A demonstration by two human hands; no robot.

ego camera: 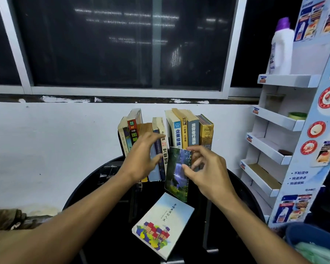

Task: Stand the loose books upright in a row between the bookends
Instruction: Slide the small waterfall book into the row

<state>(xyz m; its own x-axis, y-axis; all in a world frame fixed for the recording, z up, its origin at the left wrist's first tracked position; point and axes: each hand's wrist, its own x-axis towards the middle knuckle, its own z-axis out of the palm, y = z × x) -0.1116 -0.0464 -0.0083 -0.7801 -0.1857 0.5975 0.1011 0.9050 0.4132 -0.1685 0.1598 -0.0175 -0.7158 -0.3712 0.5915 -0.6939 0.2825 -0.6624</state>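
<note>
Two loose books are showing, along with a row of upright books (179, 130) of about eleven spines, though the hands are hiding part of it, so the count is not exact. Two hands are reaching forward over the round black worktop (95, 187), forearms stretched out from the lower corners. The right hand (208, 168) is gripping the first loose book, a dark green paperback with a waterfall on its cover (174, 174). Its thumb is pressing on the front cover and its fingers are curling round the top right edge behind it. This book is standing nearly upright, slightly tilted, just in front of the row and to the left of the right palm. The left hand (141, 159) is spreading its fingers straight and apart across the spines of the row's left half, holding nothing; they are blurred, so whether they are touching the spines cannot be told. A narrow gap in the row is opening just beyond the fingertips of the left hand, above the green paperback. The second loose book, a pale blue paperback with coloured houses on its cover (162, 223), is lying flat, cover up, on the worktop below both hands, between the two forearms and touched by neither.
</note>
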